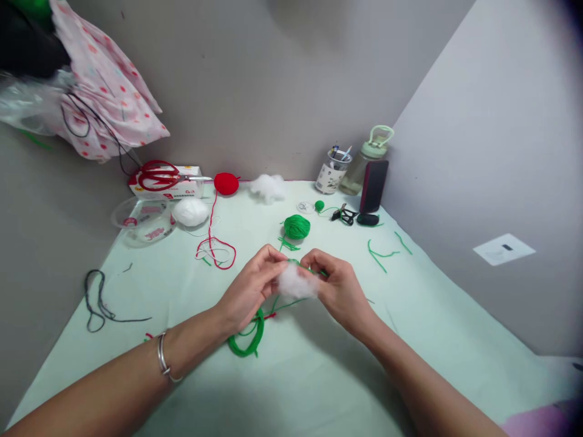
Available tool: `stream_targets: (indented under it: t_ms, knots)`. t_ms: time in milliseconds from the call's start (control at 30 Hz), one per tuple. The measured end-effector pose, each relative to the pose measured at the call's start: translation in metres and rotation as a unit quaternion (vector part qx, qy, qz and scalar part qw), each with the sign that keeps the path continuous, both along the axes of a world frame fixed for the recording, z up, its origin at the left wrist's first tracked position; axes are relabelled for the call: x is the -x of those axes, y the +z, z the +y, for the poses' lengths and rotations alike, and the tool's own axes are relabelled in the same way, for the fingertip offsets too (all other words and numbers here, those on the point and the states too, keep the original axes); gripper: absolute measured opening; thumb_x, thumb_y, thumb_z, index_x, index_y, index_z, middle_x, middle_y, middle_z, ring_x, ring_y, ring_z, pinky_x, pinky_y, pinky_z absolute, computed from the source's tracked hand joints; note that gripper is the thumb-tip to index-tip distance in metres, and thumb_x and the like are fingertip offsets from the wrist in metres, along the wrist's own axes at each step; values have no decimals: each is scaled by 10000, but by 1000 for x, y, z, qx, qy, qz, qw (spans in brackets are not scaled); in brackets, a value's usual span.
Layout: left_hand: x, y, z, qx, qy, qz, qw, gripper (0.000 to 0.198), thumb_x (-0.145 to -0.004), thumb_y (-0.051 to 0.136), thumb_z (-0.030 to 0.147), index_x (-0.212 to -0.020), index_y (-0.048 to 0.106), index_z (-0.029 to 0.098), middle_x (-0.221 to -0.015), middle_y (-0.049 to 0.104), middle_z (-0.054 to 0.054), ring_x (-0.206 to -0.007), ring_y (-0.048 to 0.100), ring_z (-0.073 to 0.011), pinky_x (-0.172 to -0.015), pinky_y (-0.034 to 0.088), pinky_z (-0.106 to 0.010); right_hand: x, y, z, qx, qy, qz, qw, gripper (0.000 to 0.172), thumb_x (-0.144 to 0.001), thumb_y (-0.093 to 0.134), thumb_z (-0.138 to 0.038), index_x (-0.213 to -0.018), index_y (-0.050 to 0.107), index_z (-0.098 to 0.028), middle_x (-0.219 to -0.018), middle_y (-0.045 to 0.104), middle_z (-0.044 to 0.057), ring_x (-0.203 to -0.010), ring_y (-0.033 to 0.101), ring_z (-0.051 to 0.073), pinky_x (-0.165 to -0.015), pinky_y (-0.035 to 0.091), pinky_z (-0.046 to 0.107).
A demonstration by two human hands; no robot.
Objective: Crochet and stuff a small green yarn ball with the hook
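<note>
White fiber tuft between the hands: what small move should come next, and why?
Perhaps tuck the white fiber tuft closer against the green yarn piece: it bulges out loosely beside that piece, while the left hand and right hand have fingertips at both sides.

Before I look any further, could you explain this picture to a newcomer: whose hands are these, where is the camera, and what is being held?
There's no machine: these are a person's bare left hand and right hand, seen by one camera worn on their head. Both hold white fluff, with something green, partly hidden, beside it. On the pale surface lie a green yarn ball, a red ball, a white ball and a green loop; a bottle stands behind.
</note>
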State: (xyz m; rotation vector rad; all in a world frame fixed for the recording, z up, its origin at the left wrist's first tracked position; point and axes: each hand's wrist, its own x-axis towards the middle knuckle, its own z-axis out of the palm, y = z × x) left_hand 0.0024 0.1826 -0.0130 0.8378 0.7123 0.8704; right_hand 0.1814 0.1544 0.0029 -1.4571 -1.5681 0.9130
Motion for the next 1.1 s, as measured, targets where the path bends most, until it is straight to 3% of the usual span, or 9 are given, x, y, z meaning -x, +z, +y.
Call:
stream_targets:
  t_ms: [167, 300, 400, 567, 733, 833, 900, 967, 1100]
  knots:
    - [1, -4, 4, -67, -12, 73, 995, 294, -820, 813, 322, -918, 560, 209, -790, 634, 42, -639, 561, -102, -596, 432, -227, 1, 9, -4, 27, 39, -3, 999, 208, -935, 618, -360, -794, 613, -208, -642, 463, -54, -594, 366, 117, -564, 282, 283]
    - [-3, -7, 1, -121, 37, 138, 982, 223, -842, 742, 264, -907, 534, 217, -706, 581, 63, -562, 493, -99, -538, 370, -234, 12, 14, -10, 76, 74, 22, 994, 241, -939, 591, -378, -765, 572, -211, -648, 465, -53, -595, 372, 115, -553, 283, 279]
    - [-4, -8, -3, -125, 65, 148, 979, 174, -869, 698, 239, -922, 535, 212, -795, 607, 45, -594, 515, -96, -552, 390, -238, 16, 9, -10, 67, 47, -11, 997, 229, -895, 602, -357, -729, 520, -223, -654, 456, -53, -600, 358, 114, -557, 274, 278]
    - [-2, -10, -6, -126, 22, 98, 987, 228, -927, 712, 324, -993, 520, 220, -866, 651, 18, -696, 594, -128, -654, 467, -271, 9, -4, -2, 23, -29, -106, 994, 331, -869, 615, -374, -632, 437, -227, -582, 383, -60, -574, 296, 109, -574, 239, 296]
    - [-3, -11, -2, -133, 7, 75, 988, 309, -889, 787, 355, -971, 518, 227, -834, 615, 36, -703, 603, -130, -651, 480, -265, 1, 3, 1, 71, 26, 15, 997, 378, -911, 600, -490, -662, 537, -213, -606, 381, -56, -589, 312, 114, -562, 248, 291]
    - [-2, -7, 1, -151, 41, 98, 983, 265, -841, 790, 289, -905, 545, 214, -847, 629, 22, -712, 602, -129, -644, 470, -256, 0, 13, -2, 91, 75, 57, 991, 220, -900, 574, -373, -764, 601, -202, -645, 408, -53, -613, 332, 118, -575, 266, 280]
    - [-2, -6, 2, -128, 59, 114, 983, 236, -800, 783, 249, -868, 561, 210, -789, 615, 31, -670, 567, -121, -608, 440, -243, 1, 16, -5, 103, 113, 59, 986, 53, -823, 571, -250, -809, 601, -208, -667, 420, -55, -625, 333, 117, -576, 268, 271]
    - [-2, -6, 2, -79, 59, 117, 988, 214, -784, 759, 247, -842, 556, 216, -693, 570, 55, -579, 504, -106, -534, 383, -231, 4, 15, -6, 92, 138, 41, 985, 78, -753, 566, -182, -820, 589, -215, -684, 434, -56, -638, 340, 116, -582, 279, 265]
    - [-4, -6, -2, -23, 39, 97, 994, 207, -794, 716, 281, -833, 519, 230, -638, 555, 69, -513, 496, -101, -487, 379, -225, 9, 3, -6, 39, 71, -20, 996, 30, -759, 586, -203, -776, 569, -220, -667, 475, -60, -633, 376, 114, -606, 298, 272]
